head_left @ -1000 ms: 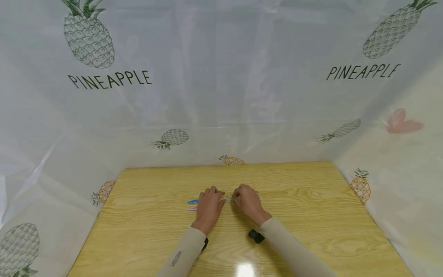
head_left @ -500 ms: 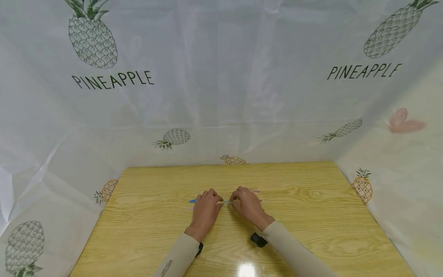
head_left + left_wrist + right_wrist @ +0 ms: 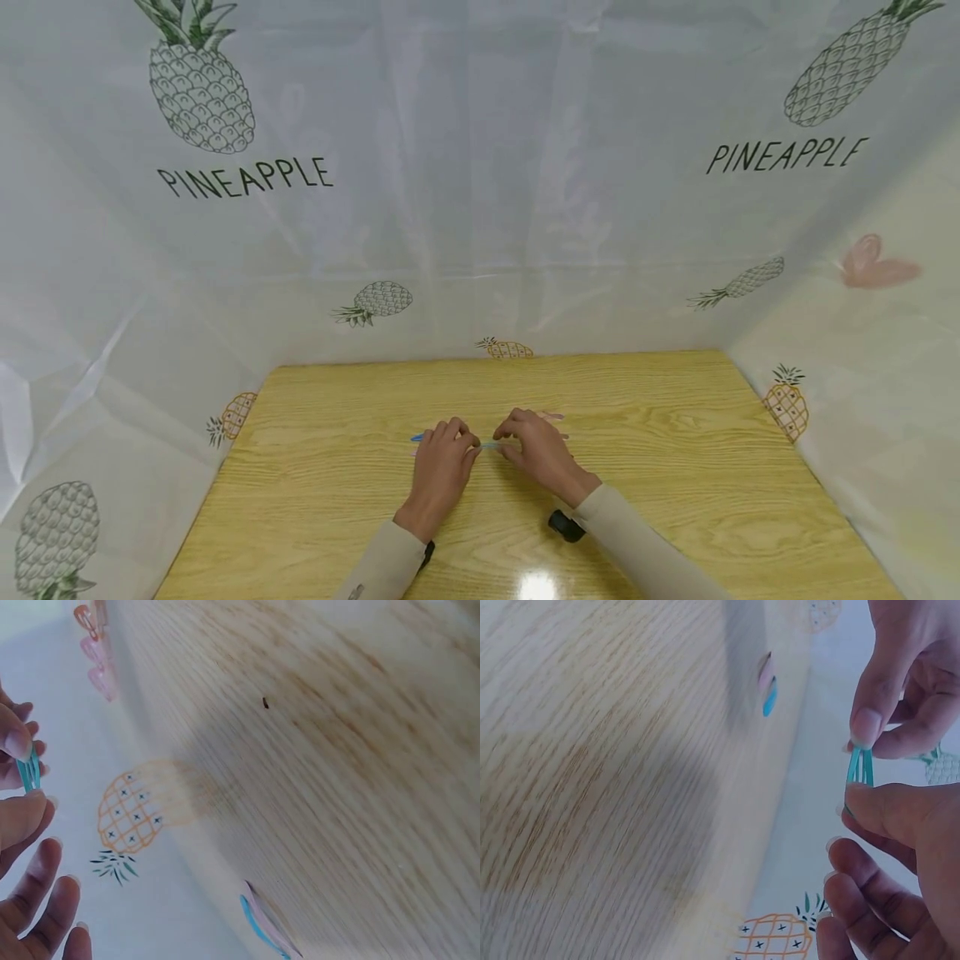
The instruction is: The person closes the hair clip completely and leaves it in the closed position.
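Observation:
Between my two hands, over the middle of the table, is a slim teal snap hair clip (image 3: 489,445). My left hand (image 3: 441,467) pinches one end between thumb and forefinger. At the other end, my right hand (image 3: 542,452) pinches the clip with thumb and forefinger. The right wrist view shows the clip (image 3: 860,766) lengthwise between the two thumbs, its narrow arms slightly apart. The fingertips cover both of its ends. The lower fingers of my right hand (image 3: 889,877) are spread loosely, touching nothing.
A blue hair clip (image 3: 770,701) and a pink hair clip (image 3: 766,673) lie on the wooden table (image 3: 337,483) left of my hands. Beyond my right hand lie an orange-red clip (image 3: 87,621) and pink clips (image 3: 94,652). A pineapple-print sheet (image 3: 480,208) surrounds the table.
Both hands have come slightly nearer the person, with the teal hair clip between them. More of the clips behind my right hand now shows.

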### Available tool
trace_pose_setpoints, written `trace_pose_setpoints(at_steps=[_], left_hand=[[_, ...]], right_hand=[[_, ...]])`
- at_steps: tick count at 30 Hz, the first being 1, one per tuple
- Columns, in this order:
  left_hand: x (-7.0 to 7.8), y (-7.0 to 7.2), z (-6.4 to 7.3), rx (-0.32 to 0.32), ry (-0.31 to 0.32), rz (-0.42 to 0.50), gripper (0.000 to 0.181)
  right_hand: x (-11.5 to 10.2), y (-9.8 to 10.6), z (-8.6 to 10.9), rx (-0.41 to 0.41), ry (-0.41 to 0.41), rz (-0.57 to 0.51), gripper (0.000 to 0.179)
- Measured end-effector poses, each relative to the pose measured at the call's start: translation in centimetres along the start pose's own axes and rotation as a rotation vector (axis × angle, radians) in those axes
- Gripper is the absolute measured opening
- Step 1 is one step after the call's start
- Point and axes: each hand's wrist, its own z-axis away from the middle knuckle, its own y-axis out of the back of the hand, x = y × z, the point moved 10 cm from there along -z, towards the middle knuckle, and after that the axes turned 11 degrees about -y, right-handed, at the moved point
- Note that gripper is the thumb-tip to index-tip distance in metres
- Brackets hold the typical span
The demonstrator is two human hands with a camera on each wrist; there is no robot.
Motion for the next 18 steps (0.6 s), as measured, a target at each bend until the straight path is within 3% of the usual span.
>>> trace_pose_setpoints(at_steps=[18], left_hand=[[0.3, 0.9, 0.9, 0.038, -0.031, 0.009, 0.009]], right_hand=[[-1.4, -0.1, 0.9, -0.009, 0.105, -0.009, 0.010]])
